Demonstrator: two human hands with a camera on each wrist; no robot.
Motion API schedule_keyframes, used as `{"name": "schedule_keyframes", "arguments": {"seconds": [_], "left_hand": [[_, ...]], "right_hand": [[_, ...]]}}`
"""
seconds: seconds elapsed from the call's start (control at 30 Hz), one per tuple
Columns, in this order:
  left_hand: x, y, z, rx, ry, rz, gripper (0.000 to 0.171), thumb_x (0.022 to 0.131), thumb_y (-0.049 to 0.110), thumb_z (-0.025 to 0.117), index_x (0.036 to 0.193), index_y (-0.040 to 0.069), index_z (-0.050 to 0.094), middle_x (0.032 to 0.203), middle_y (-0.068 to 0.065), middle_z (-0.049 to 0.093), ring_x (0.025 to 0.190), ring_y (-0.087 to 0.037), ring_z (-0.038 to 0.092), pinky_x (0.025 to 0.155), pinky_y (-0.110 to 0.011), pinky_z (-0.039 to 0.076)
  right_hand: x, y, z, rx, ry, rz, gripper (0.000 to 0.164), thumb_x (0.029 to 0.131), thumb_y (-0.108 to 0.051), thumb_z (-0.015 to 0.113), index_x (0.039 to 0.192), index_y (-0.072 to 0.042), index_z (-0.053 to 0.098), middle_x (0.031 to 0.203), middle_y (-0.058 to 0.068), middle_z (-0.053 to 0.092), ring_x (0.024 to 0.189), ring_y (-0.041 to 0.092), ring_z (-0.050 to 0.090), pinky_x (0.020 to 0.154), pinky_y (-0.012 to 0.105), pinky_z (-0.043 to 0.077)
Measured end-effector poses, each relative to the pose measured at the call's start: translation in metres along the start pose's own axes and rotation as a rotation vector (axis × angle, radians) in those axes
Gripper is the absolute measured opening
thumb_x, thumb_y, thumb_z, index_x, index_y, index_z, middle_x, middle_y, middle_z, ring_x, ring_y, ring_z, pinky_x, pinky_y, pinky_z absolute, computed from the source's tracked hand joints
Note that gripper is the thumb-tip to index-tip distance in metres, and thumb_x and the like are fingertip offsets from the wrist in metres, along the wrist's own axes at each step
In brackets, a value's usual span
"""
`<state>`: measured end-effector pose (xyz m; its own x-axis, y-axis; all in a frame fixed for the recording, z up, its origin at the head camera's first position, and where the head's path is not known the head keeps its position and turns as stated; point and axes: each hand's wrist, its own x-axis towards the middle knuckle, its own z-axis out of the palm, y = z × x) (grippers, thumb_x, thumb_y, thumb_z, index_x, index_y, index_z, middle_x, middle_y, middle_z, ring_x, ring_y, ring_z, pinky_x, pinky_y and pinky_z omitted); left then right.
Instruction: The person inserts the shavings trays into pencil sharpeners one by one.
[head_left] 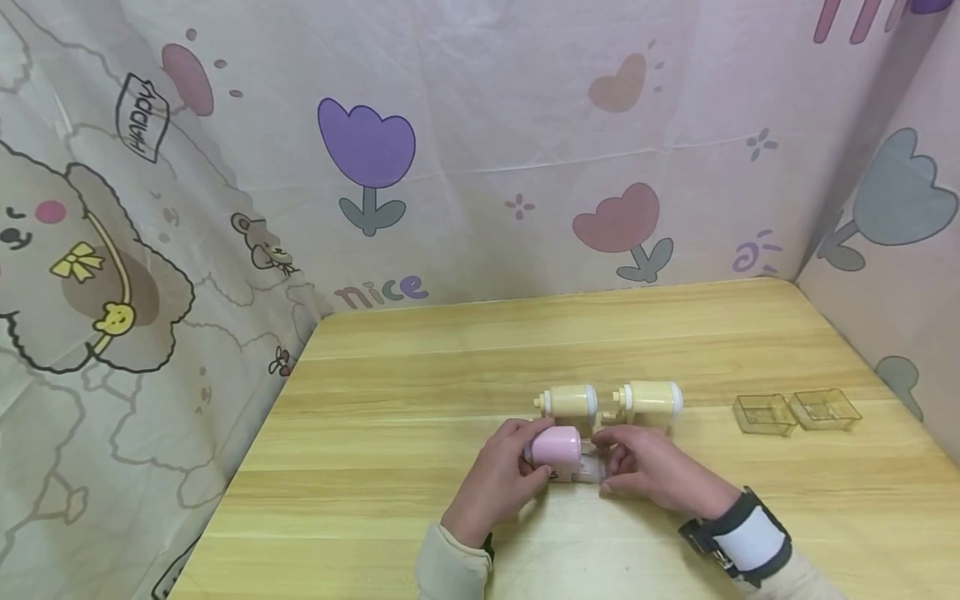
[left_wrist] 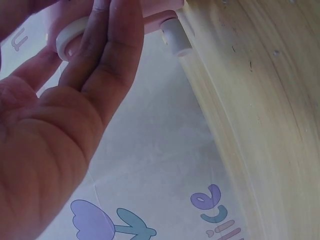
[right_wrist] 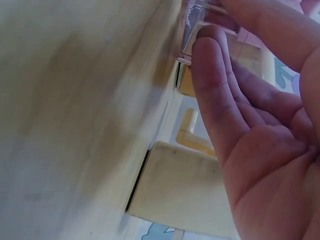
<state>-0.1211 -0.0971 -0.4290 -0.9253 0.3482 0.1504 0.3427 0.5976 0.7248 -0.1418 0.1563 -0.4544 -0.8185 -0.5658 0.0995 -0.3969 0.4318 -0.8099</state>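
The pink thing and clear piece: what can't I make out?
Head view: left end of the pink thing, mostly behind the left hand.
Head view: dark marks by that hand, too small to read.
Left wrist view: part of the pink thing, past the top edge.
Right wrist view: clear piece, partly behind the right hand.

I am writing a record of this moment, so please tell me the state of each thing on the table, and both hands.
Left hand: gripping
Pink toy: held by left hand
Right hand: pinching
Clear box: held by right hand, beside pink toy; whether partly inside, unclear
Left yellow toy: not held
Right yellow toy: not held
Left tray: open-topped, not held
Right tray: open-topped, not held
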Motion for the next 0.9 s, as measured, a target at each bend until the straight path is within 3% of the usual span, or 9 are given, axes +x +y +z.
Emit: {"name": "schedule_keyframes", "arguments": {"seconds": [0.37, 0.6, 0.9], "left_hand": [[0.0, -0.001, 0.001, 0.001, -0.004, 0.016, 0.059, 0.081, 0.012, 0.071, 0.136, 0.019, 0.053, 0.121, -0.008, 0.054, 0.081, -0.006, 0.054, 0.069, -0.021, 0.048], [0.0, -0.003, 0.002, -0.016, -0.008, 0.031, 0.058, 0.081, 0.01, 0.071, 0.136, 0.02, 0.054, 0.12, -0.007, 0.054, 0.084, -0.007, 0.053, 0.071, -0.021, 0.048], [0.0, -0.003, 0.0, -0.01, -0.019, 0.038, 0.057, 0.083, 0.01, 0.071, 0.136, 0.019, 0.053, 0.12, -0.006, 0.054, 0.085, -0.007, 0.053, 0.073, -0.021, 0.048]], "right_hand": [[0.007, -0.003, 0.006, -0.033, -0.016, -0.009, 0.061, 0.075, -0.019, 0.078, 0.127, 0.001, 0.053, 0.104, 0.007, 0.062, 0.078, 0.008, 0.06, 0.069, 0.027, 0.052], [0.013, -0.008, 0.007, -0.067, -0.006, -0.056, 0.059, 0.075, -0.02, 0.078, 0.124, 0.0, 0.054, 0.096, 0.003, 0.062, 0.077, 0.007, 0.059, 0.068, 0.027, 0.052], [0.016, -0.006, 0.008, -0.083, 0.004, -0.087, 0.056, 0.074, -0.021, 0.079, 0.123, -0.003, 0.056, 0.098, 0.002, 0.062, 0.078, 0.008, 0.059, 0.068, 0.026, 0.051]]}}
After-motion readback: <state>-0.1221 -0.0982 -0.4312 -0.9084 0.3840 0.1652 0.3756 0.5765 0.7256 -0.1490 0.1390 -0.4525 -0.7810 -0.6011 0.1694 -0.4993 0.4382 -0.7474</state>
